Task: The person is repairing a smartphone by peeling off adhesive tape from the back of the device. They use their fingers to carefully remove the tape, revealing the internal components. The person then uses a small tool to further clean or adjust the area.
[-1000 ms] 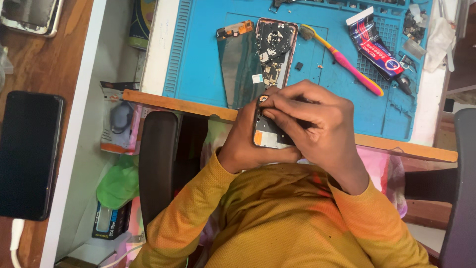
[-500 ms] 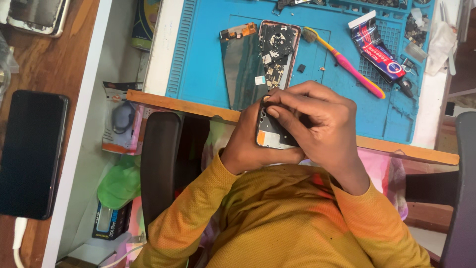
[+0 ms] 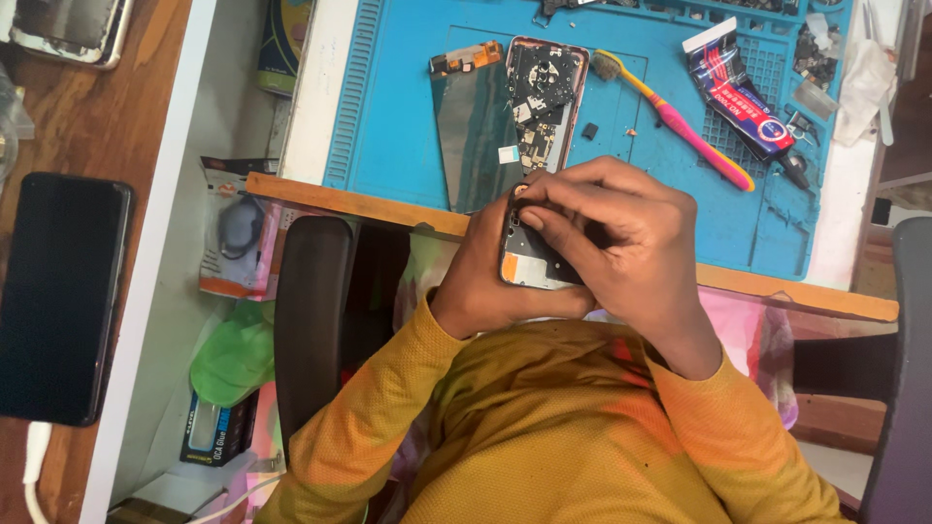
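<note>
Both hands closed around a phone frame (image 3: 532,254) near the blue mat's (image 3: 388,116) edge: left hand (image 3: 485,277) cupping beneath, right hand (image 3: 621,243) fingertips pinching its top. Opened phone (image 3: 544,102) and toothbrush (image 3: 675,118) farther off.

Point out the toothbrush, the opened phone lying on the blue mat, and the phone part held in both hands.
toothbrush (image 3: 680,121), head view, pink handle.
opened phone (image 3: 542,97), head view, exposed circuit board.
phone part (image 3: 529,264), head view, grey face.
</note>
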